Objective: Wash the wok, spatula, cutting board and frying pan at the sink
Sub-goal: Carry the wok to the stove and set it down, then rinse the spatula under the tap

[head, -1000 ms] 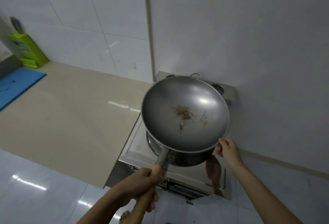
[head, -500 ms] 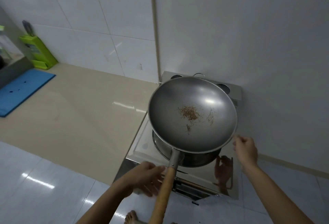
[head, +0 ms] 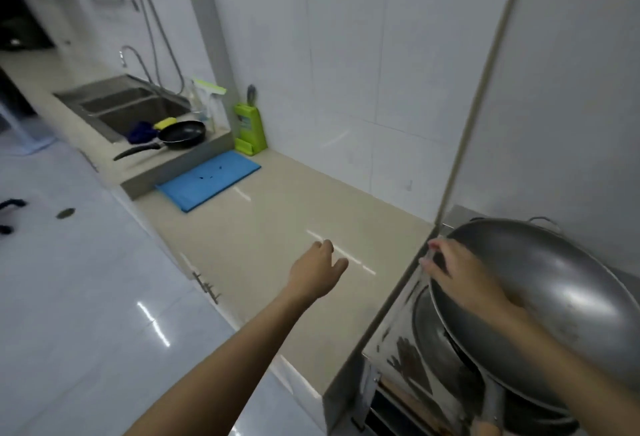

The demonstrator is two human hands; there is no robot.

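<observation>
The steel wok point(head: 554, 290) sits tilted on a second pot on the stove at lower right, its wooden handle pointing toward me. My right hand point(head: 460, 279) lies over the wok's left rim, fingers curled round the edge. My left hand point(head: 317, 271) reaches out over the beige counter point(head: 277, 227), fingers relaxed, holding nothing. A black frying pan point(head: 181, 134) rests on the raised ledge beside the sink point(head: 138, 113). The blue cutting board point(head: 207, 181) lies flat on the counter below that ledge. No spatula is in view.
A green knife block point(head: 249, 130) stands against the wall behind the board. A yellow sponge point(head: 165, 122) and a blue cloth point(head: 140, 132) lie by the sink, under a curved faucet point(head: 130, 54). White glossy floor spreads to the left.
My view has swung left toward the sink. My left hand let go of the wok handle and reached over the counter. My right hand shifted onto the wok's left rim.
</observation>
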